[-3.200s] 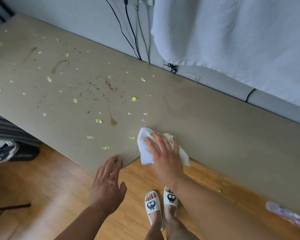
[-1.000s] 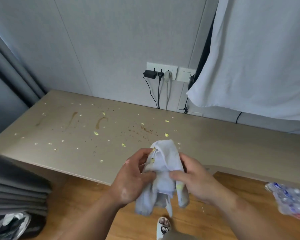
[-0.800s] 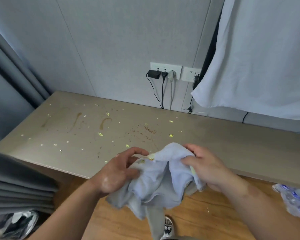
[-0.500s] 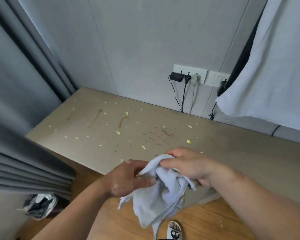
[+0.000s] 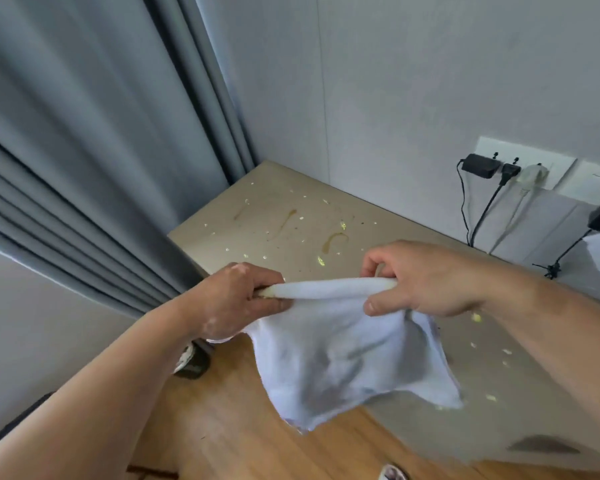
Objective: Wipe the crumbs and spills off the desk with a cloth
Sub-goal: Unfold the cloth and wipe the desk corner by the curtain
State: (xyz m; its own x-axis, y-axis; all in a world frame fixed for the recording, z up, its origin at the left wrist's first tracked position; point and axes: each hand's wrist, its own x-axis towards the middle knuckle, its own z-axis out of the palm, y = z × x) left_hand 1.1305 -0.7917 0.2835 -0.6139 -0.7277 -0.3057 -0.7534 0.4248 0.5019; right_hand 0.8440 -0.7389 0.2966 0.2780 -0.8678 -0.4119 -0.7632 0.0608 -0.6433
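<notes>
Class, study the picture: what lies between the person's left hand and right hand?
In the head view, the rolled top edge of the white cloth spans from the left hand to the right hand; both grip it, and the rest hangs below.

This looks like a room in someone's home, a desk corner in a bedroom or study rather than a workplace. Heavy grey pleated curtains hang down past the desk's edge on the left, and the floor is warm honey-coloured wooden planking. A plain beige laminate desk is pushed into the corner against a pale grey panelled wall. Small yellowish-white food crumbs and brown dried spill streaks lie scattered across it. A white wall socket plate holds a black charger block and other plugs, their leads trailing down behind the desk. The toe of a white house slipper shows at the bottom edge.
</notes>
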